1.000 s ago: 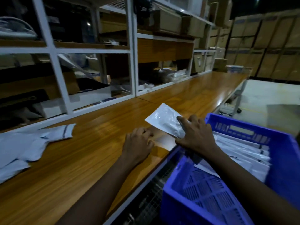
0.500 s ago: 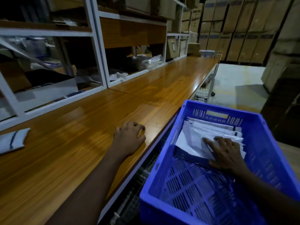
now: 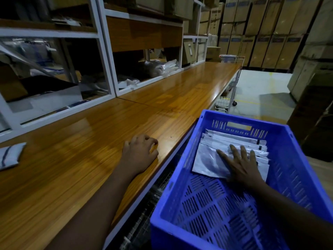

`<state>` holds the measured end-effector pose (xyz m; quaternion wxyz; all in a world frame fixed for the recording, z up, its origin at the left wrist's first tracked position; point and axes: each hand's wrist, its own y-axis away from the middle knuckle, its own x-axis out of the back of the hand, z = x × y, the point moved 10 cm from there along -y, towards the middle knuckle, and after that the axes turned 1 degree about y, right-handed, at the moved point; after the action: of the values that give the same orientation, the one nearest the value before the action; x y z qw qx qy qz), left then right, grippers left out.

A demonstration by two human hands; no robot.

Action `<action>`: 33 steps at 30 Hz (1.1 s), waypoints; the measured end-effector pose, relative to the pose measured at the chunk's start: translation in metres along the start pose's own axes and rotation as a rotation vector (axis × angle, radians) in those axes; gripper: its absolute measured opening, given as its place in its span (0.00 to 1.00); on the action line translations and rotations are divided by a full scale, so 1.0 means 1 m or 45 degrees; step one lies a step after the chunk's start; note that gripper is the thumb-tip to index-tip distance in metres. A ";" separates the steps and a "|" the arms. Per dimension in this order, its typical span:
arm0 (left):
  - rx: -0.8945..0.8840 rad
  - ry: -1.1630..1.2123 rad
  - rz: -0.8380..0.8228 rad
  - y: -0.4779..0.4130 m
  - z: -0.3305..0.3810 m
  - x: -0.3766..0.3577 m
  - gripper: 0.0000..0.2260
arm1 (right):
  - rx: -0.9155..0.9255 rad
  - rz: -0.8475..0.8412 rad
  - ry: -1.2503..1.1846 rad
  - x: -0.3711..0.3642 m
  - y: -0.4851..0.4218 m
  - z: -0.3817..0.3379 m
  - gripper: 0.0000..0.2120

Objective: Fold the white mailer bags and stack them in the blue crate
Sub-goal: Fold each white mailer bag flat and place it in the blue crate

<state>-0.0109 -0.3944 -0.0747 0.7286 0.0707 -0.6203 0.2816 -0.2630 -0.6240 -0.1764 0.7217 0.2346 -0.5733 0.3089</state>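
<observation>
Folded white mailer bags (image 3: 234, 141) lie in an overlapping stack at the far end of the blue crate (image 3: 297, 177), their edges fanned out toward its far wall. Topmost is a silvery-white folded bag (image 3: 207, 159), flat and slightly glossy, with its near corner reaching out over the crate's slotted floor. On this top bag the right hand (image 3: 241, 165) lies palm down, fingers spread and pressing flat, gripping nothing. The near half of the crate shows bare perforated blue plastic. To the left of the crate runs the wooden workbench (image 3: 81, 168), its edge just beside the crate's left wall. The left hand (image 3: 140, 152) rests on the bench near that edge, fingers curled loosely under, holding nothing. Far to the left of the crate, at the frame's edge, another white bag with a dark stripe (image 3: 9, 156) lies on the bench. Beyond the bench stand white-framed shelves (image 3: 106, 56)
</observation>
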 end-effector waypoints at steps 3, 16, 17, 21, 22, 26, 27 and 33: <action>-0.005 0.003 0.002 0.001 0.001 0.001 0.18 | 0.014 0.008 0.067 0.012 0.001 -0.010 0.63; -0.009 0.052 0.021 0.004 0.002 0.005 0.16 | -0.132 -0.144 0.114 0.000 -0.008 -0.005 0.58; -0.009 0.076 0.043 0.006 0.002 0.008 0.15 | -0.139 -0.157 0.093 0.002 -0.009 -0.007 0.58; 0.003 0.117 0.123 0.016 0.001 0.023 0.14 | -0.151 -0.093 -0.069 0.025 -0.014 -0.020 0.55; 0.007 0.130 0.141 0.019 0.001 0.026 0.15 | -0.154 -0.020 -0.132 0.038 -0.015 -0.025 0.52; 0.014 0.155 0.191 0.032 -0.008 0.040 0.20 | -0.102 0.420 -0.475 0.114 -0.013 -0.058 0.38; 0.025 0.144 0.199 0.037 -0.012 0.043 0.21 | -0.056 0.499 -0.511 0.132 -0.012 -0.070 0.35; 0.174 0.118 0.349 0.084 -0.059 0.080 0.22 | 0.224 0.602 -0.710 0.208 0.003 -0.172 0.39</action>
<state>0.0039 -0.2725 -0.0326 0.7047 0.0220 -0.5693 0.4229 -0.1163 -0.4660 -0.0144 0.4237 0.2320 -0.7573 0.4394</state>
